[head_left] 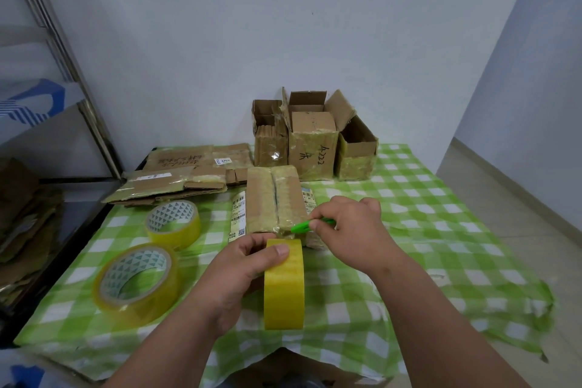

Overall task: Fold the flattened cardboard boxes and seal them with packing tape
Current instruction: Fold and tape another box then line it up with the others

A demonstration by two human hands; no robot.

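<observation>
Tape roll (284, 287) in left hand (242, 274)

Green tool (310, 225) mostly hidden inside right grip (349, 230), tip type unclear. Taped box (275, 198) near end covered by tape roll (284, 285) and left grip (239, 277). Box labels unreadable. Forearms cut off at bottom edge.

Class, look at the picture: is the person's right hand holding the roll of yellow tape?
No: the left hand grips the yellow tape roll, while the right hand holds a green cutter.
</observation>
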